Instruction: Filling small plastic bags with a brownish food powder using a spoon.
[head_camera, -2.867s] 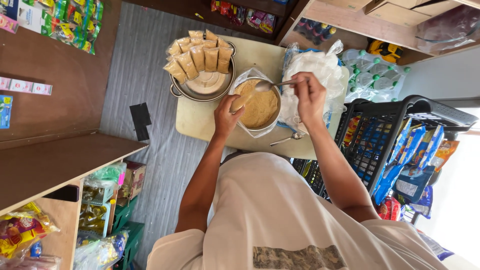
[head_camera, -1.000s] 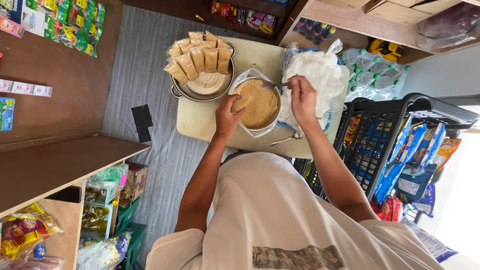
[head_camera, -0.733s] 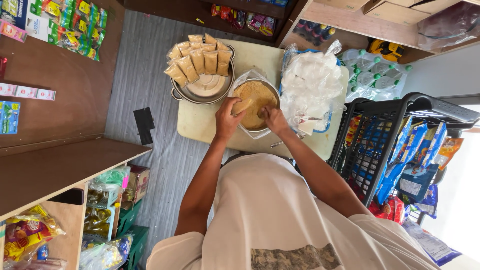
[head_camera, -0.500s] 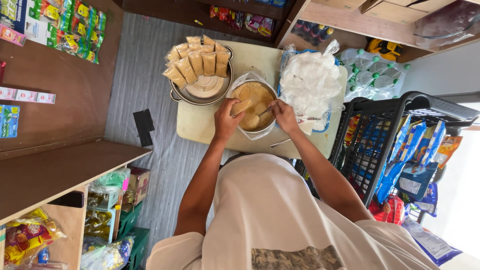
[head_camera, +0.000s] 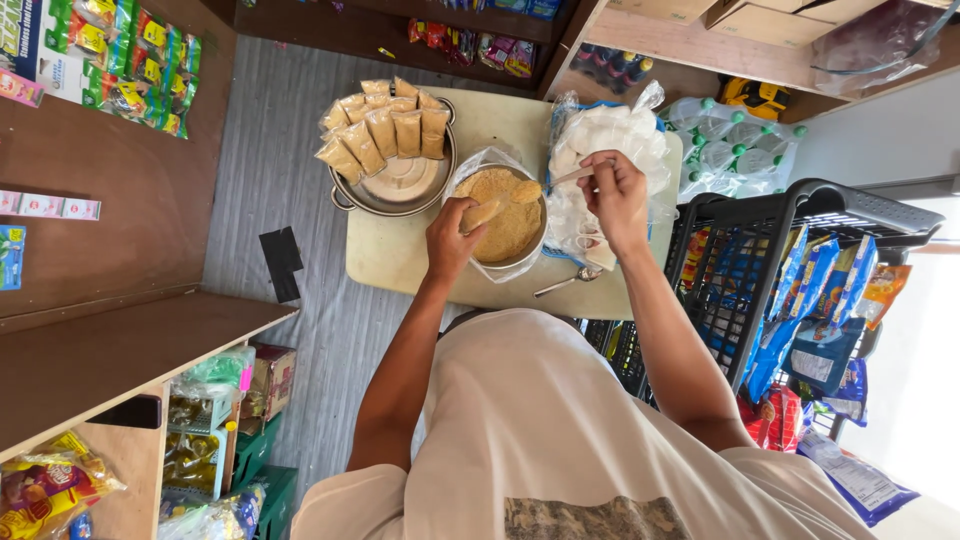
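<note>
At the far left a wooden shelf (head_camera: 90, 130) carries hanging strips of bright snack packets (head_camera: 130, 70). Next comes a pale table (head_camera: 400, 265), and on its left part a metal pan (head_camera: 395, 185) with small filled packets of tan powder (head_camera: 385, 125) fanned along its far rim. Just beside the pan stands a bowl lined with clear plastic (head_camera: 500, 215), full of the same tan powder.

The left hand (head_camera: 452, 238) rests at the bowl's near-left edge, fingers curled around a small packet (head_camera: 480, 213) of powder held over the bowl. The right hand (head_camera: 615, 195) is closed on the handle of a spoon (head_camera: 560, 180) (its scoop looks to be the small heap of powder above the bowl's right rim, though the view is too small to be sure). This hand sits over a bundle of clear empty bags (head_camera: 605, 140) lying on the table's right part.

A second metal spoon (head_camera: 568, 283) lies loose on the table near the bowl. Further right, a black wire rack (head_camera: 790, 270) holds blue snack bags.
</note>
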